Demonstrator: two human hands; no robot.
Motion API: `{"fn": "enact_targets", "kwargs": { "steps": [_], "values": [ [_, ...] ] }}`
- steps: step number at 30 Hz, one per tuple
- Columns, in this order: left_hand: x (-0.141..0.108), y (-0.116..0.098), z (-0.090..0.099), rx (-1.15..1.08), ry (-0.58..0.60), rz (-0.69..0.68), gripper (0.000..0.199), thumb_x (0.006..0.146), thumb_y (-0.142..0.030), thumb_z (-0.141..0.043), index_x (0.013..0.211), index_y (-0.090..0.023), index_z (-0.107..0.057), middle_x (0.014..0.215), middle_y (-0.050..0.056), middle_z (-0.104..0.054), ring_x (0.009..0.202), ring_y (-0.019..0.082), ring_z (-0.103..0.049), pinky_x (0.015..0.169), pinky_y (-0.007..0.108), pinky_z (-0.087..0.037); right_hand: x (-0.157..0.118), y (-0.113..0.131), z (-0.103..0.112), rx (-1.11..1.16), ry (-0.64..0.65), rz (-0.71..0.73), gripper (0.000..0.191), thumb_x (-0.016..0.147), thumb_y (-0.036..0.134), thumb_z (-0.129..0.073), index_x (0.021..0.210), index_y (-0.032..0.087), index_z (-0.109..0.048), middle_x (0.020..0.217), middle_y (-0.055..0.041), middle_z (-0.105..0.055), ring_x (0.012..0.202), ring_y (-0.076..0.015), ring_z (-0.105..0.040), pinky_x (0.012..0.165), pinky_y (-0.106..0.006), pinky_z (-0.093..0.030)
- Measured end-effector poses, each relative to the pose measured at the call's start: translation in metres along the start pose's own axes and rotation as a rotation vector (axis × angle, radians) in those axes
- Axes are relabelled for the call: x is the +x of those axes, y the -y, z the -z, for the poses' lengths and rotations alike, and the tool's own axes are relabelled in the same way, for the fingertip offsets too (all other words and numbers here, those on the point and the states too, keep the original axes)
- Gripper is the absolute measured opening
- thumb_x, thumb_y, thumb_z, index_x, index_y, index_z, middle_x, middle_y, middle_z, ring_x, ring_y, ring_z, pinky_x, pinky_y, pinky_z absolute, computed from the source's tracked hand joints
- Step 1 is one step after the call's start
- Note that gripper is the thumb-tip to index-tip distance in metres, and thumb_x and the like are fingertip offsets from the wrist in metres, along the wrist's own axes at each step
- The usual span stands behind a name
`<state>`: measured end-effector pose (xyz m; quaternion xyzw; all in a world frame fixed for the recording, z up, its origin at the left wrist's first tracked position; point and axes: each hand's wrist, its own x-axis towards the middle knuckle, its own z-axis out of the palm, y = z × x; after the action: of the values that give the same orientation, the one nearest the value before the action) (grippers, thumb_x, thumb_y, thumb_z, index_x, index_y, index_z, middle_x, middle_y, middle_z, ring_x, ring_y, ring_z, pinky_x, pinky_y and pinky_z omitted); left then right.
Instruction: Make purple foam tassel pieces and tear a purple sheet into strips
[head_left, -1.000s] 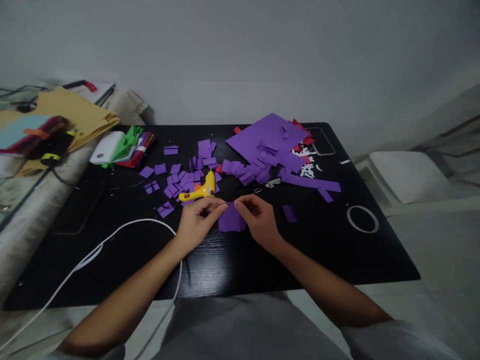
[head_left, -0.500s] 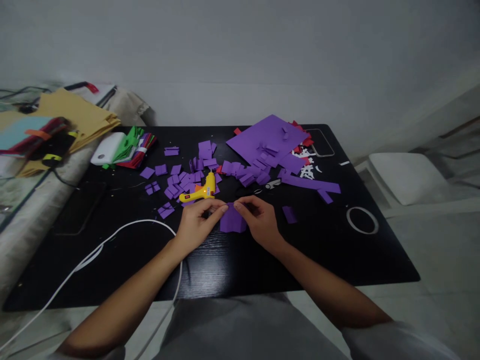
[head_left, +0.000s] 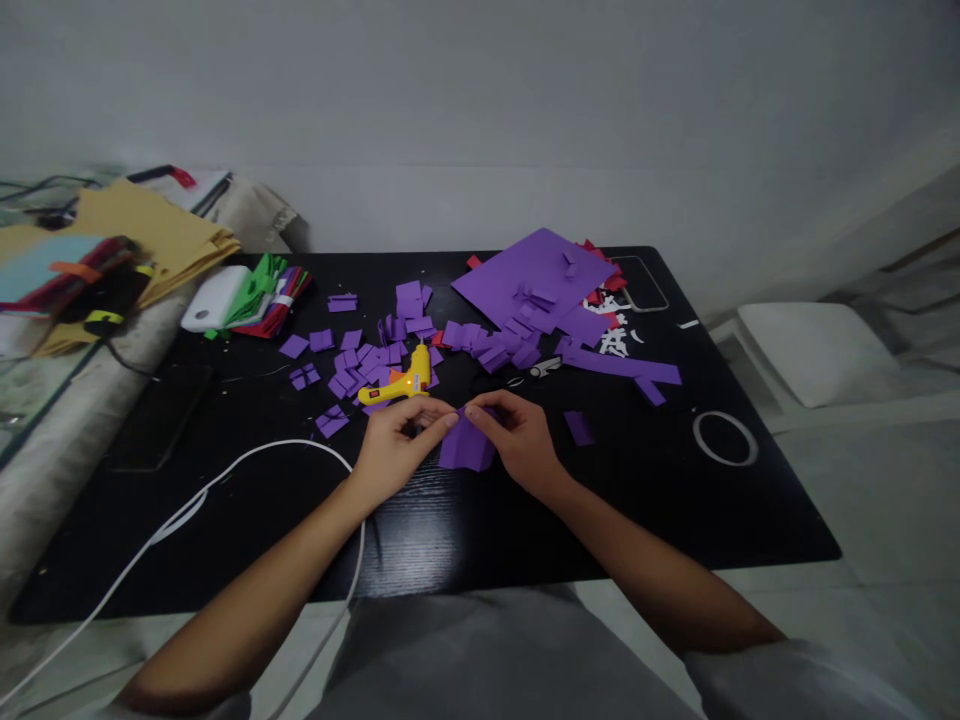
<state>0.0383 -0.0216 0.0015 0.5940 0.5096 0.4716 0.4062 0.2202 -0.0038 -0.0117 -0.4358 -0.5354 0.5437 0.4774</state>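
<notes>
Purple creased rectangular paper piece [head_left: 469, 447] held just above or on black rectangular table [head_left: 645, 505] (contact unclear), approx. mid-length, nearer the near edge than the far. Both forearms cross near edge & converge. L hand [head_left: 394, 440] and R hand [head_left: 519, 432]: fingers curled, thumbs pointing inward, tips almost meeting. Grip: both pinched closed, thumb vs. index, on piece's far edge. Yellow plastic glue gun [head_left: 418, 372] just beyond L hand; small purple folded paper [head_left: 579, 428] near R hand, toward table's R edge. Vs. 1 s ago: thumb tips closer together, piece more sharply creased; gun unmoved.
</notes>
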Motion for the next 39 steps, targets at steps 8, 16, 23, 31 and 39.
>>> {"fn": "enact_targets", "kwargs": {
  "steps": [8, 16, 23, 31, 39],
  "values": [
    [0.0, -0.002, -0.002, -0.03, -0.006, 0.01, 0.014, 0.083, -0.03, -0.077, 0.085, -0.016, -0.076, 0.076, 0.002, -0.073, 0.067, 0.013, -0.065, 0.067, 0.024, -0.054, -0.001, 0.001, -0.002, 0.066, 0.002, -0.052, 0.02, 0.081, 0.039, -0.078, 0.084, 0.02, -0.075, 0.084, -0.0017, -0.075, 0.079, -0.0173, -0.067, 0.077, -0.03, -0.055],
    [0.003, 0.003, 0.005, 0.008, 0.003, -0.011, 0.012, 0.089, -0.028, -0.069, 0.085, -0.017, -0.071, 0.075, 0.0, -0.068, 0.067, 0.011, -0.061, 0.066, 0.022, -0.05, 0.003, 0.003, 0.001, 0.032, -0.083, -0.051, 0.02, 0.081, 0.039, -0.078, 0.086, 0.02, -0.076, 0.085, -0.0021, -0.075, 0.077, -0.0171, -0.066, 0.074, -0.029, -0.053],
    [-0.001, 0.003, -0.003, 0.016, 0.062, 0.009, 0.013, 0.091, -0.029, -0.067, 0.09, -0.017, -0.07, 0.079, 0.0, -0.068, 0.069, 0.011, -0.061, 0.067, 0.022, -0.049, 0.0, -0.001, -0.003, 0.007, 0.01, -0.004, 0.017, 0.082, 0.038, -0.076, 0.084, 0.02, -0.076, 0.085, -0.0027, -0.076, 0.081, -0.0184, -0.069, 0.079, -0.031, -0.056],
    [-0.001, 0.01, -0.004, 0.03, 0.049, -0.014, 0.013, 0.091, -0.029, -0.066, 0.087, -0.017, -0.069, 0.077, 0.0, -0.066, 0.07, 0.012, -0.06, 0.067, 0.023, -0.047, 0.002, -0.006, -0.002, 0.032, 0.044, -0.048, 0.017, 0.079, 0.037, -0.077, 0.08, 0.02, -0.074, 0.079, -0.0015, -0.073, 0.073, -0.0167, -0.065, 0.071, -0.029, -0.053],
    [0.002, 0.013, -0.005, 0.089, 0.066, -0.006, 0.017, 0.091, -0.033, -0.065, 0.085, -0.017, -0.069, 0.074, 0.0, -0.064, 0.067, 0.012, -0.058, 0.064, 0.024, -0.046, 0.008, -0.013, -0.004, 0.062, 0.095, -0.048, 0.016, 0.077, 0.034, -0.076, 0.076, 0.02, -0.071, 0.074, -0.0003, -0.069, 0.069, -0.0152, -0.062, 0.069, -0.028, -0.051]
  ]
}}
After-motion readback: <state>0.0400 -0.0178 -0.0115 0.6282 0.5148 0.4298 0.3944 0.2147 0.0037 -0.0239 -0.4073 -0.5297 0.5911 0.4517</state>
